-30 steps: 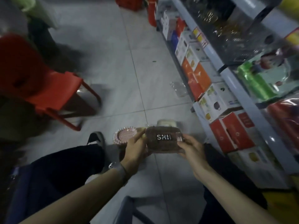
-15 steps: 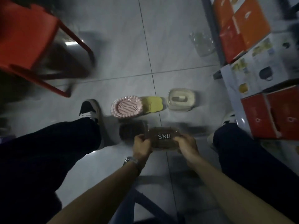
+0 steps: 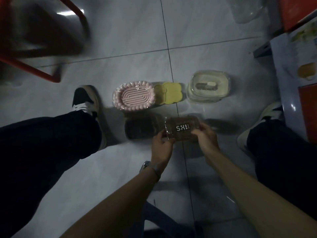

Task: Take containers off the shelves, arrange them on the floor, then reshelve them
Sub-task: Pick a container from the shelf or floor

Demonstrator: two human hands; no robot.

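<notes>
A brown wrapped container [image 3: 182, 128] with a white label is held low over the floor between both hands. My left hand [image 3: 162, 146] grips its left end and my right hand [image 3: 206, 137] grips its right end. To its left a dark brown container [image 3: 142, 127] lies on the tiles. Behind them stand a pink oval soap dish [image 3: 134, 96], a yellow container [image 3: 169, 95] and a clear cream lidded box [image 3: 208, 88] in a row.
A red chair [image 3: 42, 48] stands at the back left. Boxed goods [image 3: 307, 66] on the shelf run along the right edge. My shoes [image 3: 85, 100] and legs flank the containers. A clear plastic item [image 3: 248, 9] lies at the top right.
The view tilted down from the shelves to the floor. Both hands lowered the brown labelled container towards the tiles, beside the dark brown one.
</notes>
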